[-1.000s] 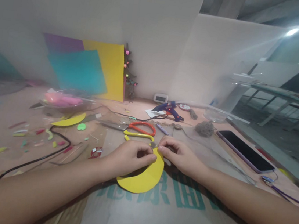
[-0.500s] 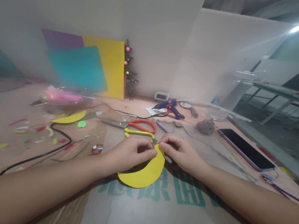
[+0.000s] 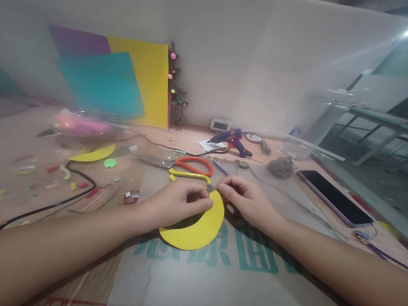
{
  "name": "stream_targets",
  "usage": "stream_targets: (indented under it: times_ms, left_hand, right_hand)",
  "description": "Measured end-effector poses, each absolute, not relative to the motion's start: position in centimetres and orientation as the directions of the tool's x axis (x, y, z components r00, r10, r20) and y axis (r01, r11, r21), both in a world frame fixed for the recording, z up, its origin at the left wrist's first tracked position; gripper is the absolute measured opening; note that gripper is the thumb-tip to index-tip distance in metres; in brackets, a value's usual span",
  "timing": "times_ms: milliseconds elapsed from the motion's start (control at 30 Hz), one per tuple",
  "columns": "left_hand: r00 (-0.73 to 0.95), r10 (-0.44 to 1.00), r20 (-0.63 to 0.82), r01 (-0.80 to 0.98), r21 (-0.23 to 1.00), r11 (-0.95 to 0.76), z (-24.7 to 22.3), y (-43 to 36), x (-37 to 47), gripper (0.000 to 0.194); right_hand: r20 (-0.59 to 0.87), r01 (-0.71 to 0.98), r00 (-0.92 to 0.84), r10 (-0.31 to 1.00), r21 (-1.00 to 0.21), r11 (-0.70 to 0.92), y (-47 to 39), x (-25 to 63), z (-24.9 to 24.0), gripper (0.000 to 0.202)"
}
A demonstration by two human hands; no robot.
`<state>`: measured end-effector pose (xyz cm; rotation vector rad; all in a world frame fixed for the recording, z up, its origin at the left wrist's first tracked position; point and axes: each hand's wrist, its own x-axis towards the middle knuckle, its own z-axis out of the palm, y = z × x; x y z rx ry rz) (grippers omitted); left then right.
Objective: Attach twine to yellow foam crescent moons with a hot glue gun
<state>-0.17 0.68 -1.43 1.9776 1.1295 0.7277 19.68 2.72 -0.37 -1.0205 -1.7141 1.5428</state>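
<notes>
A yellow crescent-shaped sheet (image 3: 194, 235) lies at the middle, under and between my hands. My left hand (image 3: 185, 203) is curled over its left part, thumb and fingers pinched at its upper edge. Fingers of my right hand (image 3: 243, 196) are bent together at the upper right tip of the sheet; what they grip there is too small to make out. Just beyond my left hand lie yellow-handled pliers (image 3: 190, 175), partly hidden, and red-handled scissors (image 3: 195, 165).
A glue gun (image 3: 231, 140) sits at the back, with a twine ball (image 3: 281, 167) and phone (image 3: 334, 197) to its right. A black cable (image 3: 55, 209), a yellow piece (image 3: 93, 153) and small scraps lie left. Coloured sheets (image 3: 96, 82) lean on the wall.
The whole view has shifted slightly, with things appearing a little higher in the frame. Both hands keep nearly the same pose at the yellow sheet.
</notes>
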Motion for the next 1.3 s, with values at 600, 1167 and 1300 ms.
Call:
stream_targets:
  times_ms: [600, 1167, 1300]
  left_hand:
    - [0.487, 0.86, 0.153, 0.457, 0.794, -0.4, -1.44, 0.74, -0.33, 0.027]
    - [0.349, 0.931, 0.108, 0.45, 0.852, -0.268, -1.47, 0.59, -0.25, 0.029]
    - [0.363, 0.926, 0.101, 0.438, 0.859, -0.265, -1.49, 0.63, -0.27, 0.031]
  right_hand:
    - [-0.062, 0.202, -0.466, 0.883, -0.979, 0.038, 2.64, 19.64, -0.17, 0.024]
    - [0.069, 0.292, -0.423, 0.904, -0.933, 0.208, 2.85, 19.97, 0.08, 0.029]
    - [0.027, 0.359, -0.504, 0.864, -0.902, 0.238, 2.58, 19.87, -0.08, 0.028]
